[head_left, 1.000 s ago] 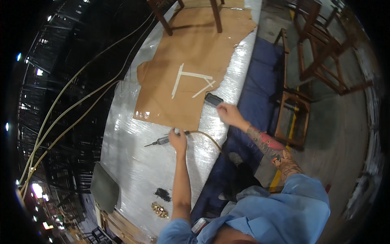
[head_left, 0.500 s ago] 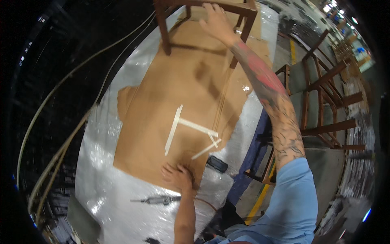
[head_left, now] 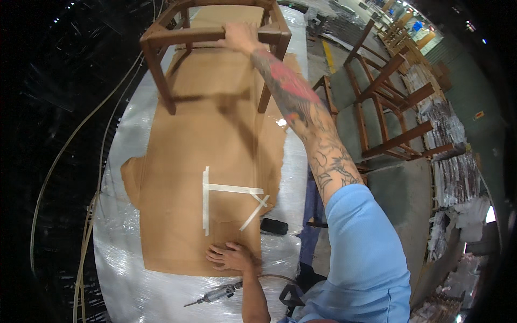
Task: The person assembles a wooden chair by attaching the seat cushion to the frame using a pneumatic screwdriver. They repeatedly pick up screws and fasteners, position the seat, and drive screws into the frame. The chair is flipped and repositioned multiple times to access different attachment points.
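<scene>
My right hand [head_left: 240, 37] is closed over the front rail of a brown wooden chair frame [head_left: 183, 37], its fingers on the far side partly hidden. The frame stands on legs at the far end of a brown cardboard sheet [head_left: 186, 140]. My left hand [head_left: 230, 257] lies flat with fingers spread on the near part of the cardboard. Just beyond it, strips of pale tape [head_left: 206, 202] form an angular outline on the sheet. A black oblong object [head_left: 273, 226] rests to the right of the tape. Nearer me lies a metal air tool [head_left: 218, 293] with a hose.
Clear plastic wrap [head_left: 124, 253] covers the surface under the cardboard. Wooden chairs with grey seats [head_left: 371, 107] stand to the right, legs pointing outward. Pale hoses [head_left: 81, 269] hang at the left. Stacked wrapped material [head_left: 444, 145] lines the far right.
The view has shifted, so the chair frame, cardboard and tape appear lower and further left. My right hand stays on the rail, and my left hand stays on the cardboard.
</scene>
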